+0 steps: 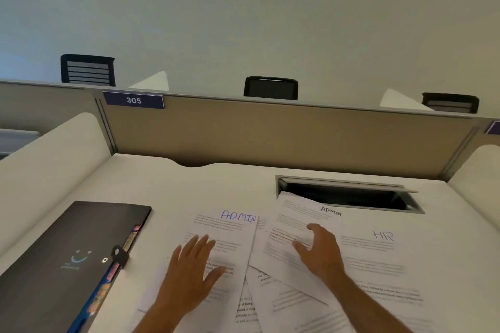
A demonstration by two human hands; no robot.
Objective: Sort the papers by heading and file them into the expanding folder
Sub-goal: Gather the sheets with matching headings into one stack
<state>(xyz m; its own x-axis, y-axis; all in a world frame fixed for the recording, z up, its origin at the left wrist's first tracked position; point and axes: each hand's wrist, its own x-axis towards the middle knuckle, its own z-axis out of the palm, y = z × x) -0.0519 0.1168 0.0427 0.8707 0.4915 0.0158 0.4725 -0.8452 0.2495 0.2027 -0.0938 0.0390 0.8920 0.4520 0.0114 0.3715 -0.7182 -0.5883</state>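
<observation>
3 headed sheets lie face up on the desk (221,186): a blue-ink ADMIN sheet (230,235), a black-ink ADMIN sheet (295,224) overlapping it to the right, and an HR sheet (378,257) further right; more sheets show beneath them, headings hidden. The left hand (194,270) rests flat on the blue-ink ADMIN sheet, fingers straight, grasping nothing; the right hand (319,248) presses spread fingers on the black-ink ADMIN sheet, which tilts toward the desk's cable hatch (349,194). The expanding folder (70,257) lies closed at the left, clasp fastened, apart from the papers. Judgement: sorting is in hand, filing not begun; the next move calls for stacking the 2 ADMIN sheets together.
</observation>
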